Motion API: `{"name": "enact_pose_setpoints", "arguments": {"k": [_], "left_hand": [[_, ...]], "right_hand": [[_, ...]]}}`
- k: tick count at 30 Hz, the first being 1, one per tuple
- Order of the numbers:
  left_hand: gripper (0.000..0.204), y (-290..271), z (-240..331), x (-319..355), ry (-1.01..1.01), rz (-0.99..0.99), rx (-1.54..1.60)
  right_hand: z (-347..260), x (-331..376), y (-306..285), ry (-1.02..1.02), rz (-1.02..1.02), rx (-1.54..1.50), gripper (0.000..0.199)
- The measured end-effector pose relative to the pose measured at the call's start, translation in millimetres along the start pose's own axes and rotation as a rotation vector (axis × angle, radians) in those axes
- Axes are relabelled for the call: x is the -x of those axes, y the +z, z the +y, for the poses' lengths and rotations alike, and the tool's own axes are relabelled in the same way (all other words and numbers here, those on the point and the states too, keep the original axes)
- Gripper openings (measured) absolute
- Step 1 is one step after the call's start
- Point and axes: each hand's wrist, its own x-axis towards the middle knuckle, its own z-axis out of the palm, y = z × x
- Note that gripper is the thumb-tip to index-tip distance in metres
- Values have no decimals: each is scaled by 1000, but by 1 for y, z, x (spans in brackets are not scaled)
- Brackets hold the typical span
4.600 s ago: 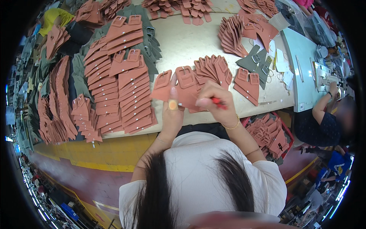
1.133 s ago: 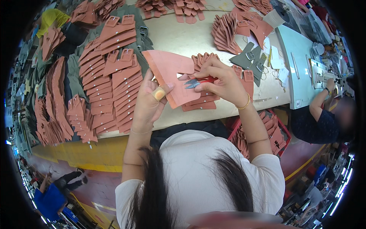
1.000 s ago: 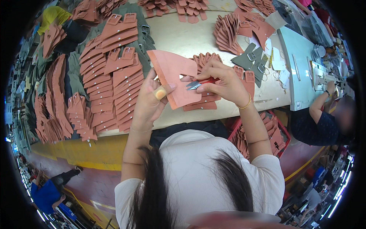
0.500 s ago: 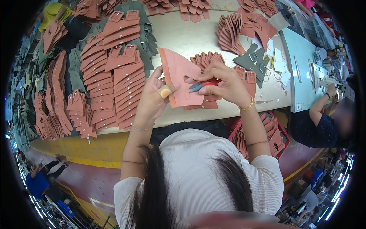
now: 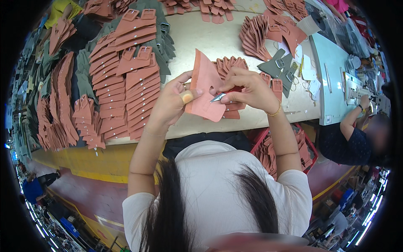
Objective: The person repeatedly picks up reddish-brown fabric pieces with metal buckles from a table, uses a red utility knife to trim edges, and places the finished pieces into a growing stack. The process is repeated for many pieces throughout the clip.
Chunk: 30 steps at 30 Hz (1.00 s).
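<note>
My left hand (image 5: 173,101) grips a salmon-coloured leather-like piece (image 5: 204,84) by its left edge, thumb on top; the thumb wears a yellowish wrap. The piece is held up over the table, tilted, with a small cutout near its right side. In my right hand (image 5: 250,90) is a pair of thread snips (image 5: 217,98), the metal blade tips lying against the piece below the cutout. Most of the snips' red handle is hidden by the fingers. Just behind the piece lies a fanned stack of similar salmon pieces (image 5: 231,64).
Overlapping rows of salmon pieces with buckles (image 5: 140,94) cover the table's left side. Dark green buckled pieces (image 5: 279,67) and a white thread cone (image 5: 309,24) lie to the right. A red crate (image 5: 312,153) stands below the table edge. A co-worker (image 5: 348,136) sits at the far right.
The salmon piece has turned and tilted more steeply, and shifted a little to the right. Both hands have moved slightly right with it; the snips stay at its surface.
</note>
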Motion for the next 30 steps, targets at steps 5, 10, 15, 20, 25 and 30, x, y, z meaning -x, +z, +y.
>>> {"name": "enact_pose_setpoints", "arguments": {"k": [5, 10, 15, 20, 25, 30], "left_hand": [[58, -3, 2, -3, -16, -52, -14], [57, -2, 2, -4, -46, -55, -12], [59, -2, -1, -5, -56, -66, 25], [58, -4, -4, -7, -59, -73, -7], [57, -4, -5, -8, -80, -72, -15], [44, 3, -3, -5, -84, -31, -44]], "right_hand": [[1, 0, -1, -64, -9, -113, 29], [2, 0, -2, -21, -36, -26, 29], [2, 2, -1, -18, -14, -63, 28], [1, 4, -1, 30, 7, -46, 27], [-1, 5, 0, 9, -6, -11, 28], [3, 10, 3, -26, 83, -44, 25]]}}
